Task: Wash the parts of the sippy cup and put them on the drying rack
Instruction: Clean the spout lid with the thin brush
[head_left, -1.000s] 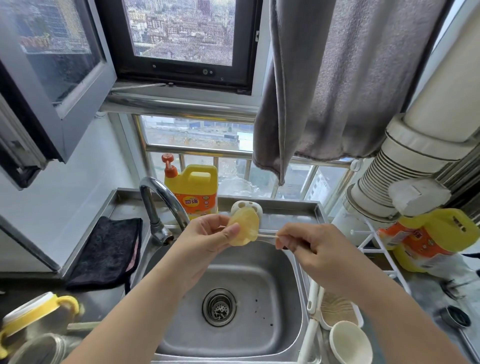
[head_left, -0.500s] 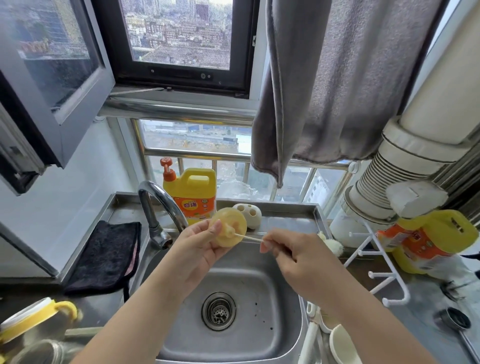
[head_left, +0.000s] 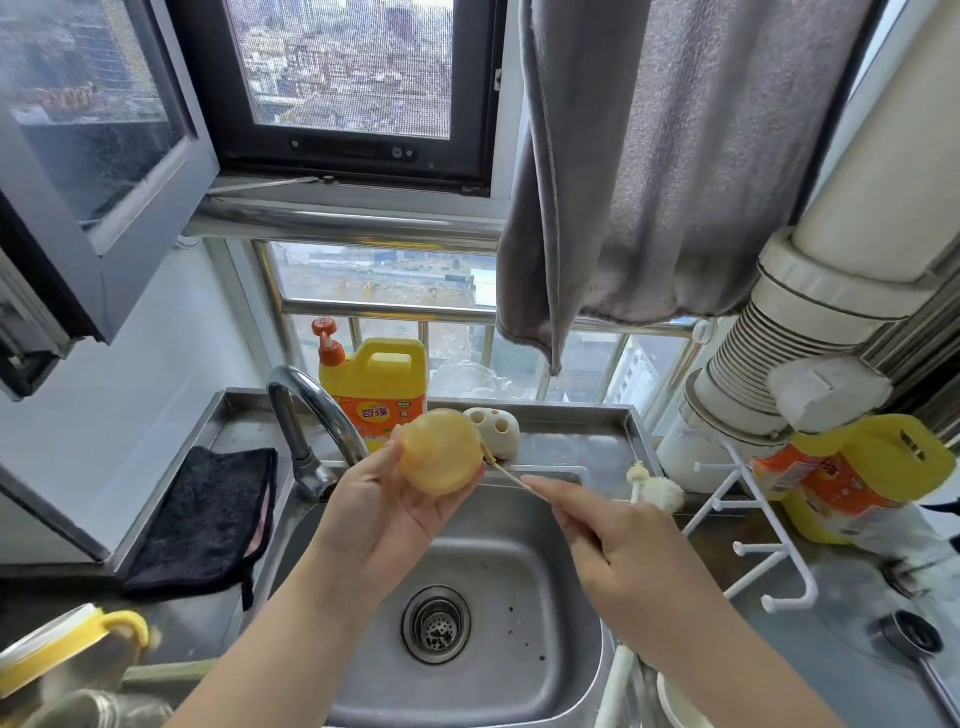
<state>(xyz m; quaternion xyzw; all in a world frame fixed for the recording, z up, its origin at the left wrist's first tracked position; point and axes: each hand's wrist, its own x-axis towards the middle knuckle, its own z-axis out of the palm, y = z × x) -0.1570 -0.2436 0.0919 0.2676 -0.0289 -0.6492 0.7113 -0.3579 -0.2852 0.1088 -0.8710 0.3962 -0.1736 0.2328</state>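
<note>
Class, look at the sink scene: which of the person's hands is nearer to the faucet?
Left. The left hand, holding the yellow cup part, sits just right of the faucet. The right hand, pinching a thin brush, is farther right.

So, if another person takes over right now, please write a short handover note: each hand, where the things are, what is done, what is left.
Left hand: holds the yellow silicone cup part over the sink.
Right hand: pinches the thin brush, whose tip is at the part's edge.
Tap: no water seen running.
Drying rack, right of the sink: its pegs in view carry nothing.
Cup body with yellow handle: on the counter, bottom left.
Done: scrubbing of this part is under way.
Left: finish scrubbing, rinse, hang it on the rack, then wash the other parts.
</note>
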